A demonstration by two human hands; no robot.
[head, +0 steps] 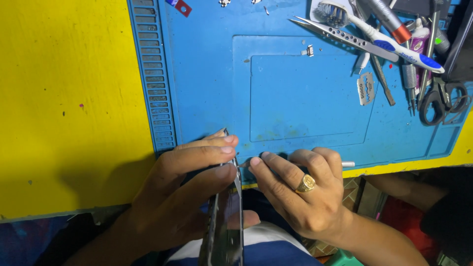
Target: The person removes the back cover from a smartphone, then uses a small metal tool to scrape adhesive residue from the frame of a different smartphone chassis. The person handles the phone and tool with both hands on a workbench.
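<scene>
1. Phone point(227, 231), dark and thin, stood on edge between both hands, its top tip against the blue mat point(207, 74) at the near edge of the yellow tabletop point(64, 98).
2. Left hand point(182, 197) wrapped around the phone's left face, fingers point(207, 155) stretched along it and clamped on, thumb showing beyond its right side.
3. Right hand point(300, 192) just right of the phone, gold ring point(306, 183) on one finger, fingers point(268, 170) curled with tips pressed at the phone's edge; a small silver tool point(348, 164) pokes out past the knuckles, so closed on that.
4. Far beyond the right fingers, at the mat's top corner: toothbrush point(379, 37), tweezers point(335, 32), razor blade point(365, 88), scissors point(441, 98).
</scene>
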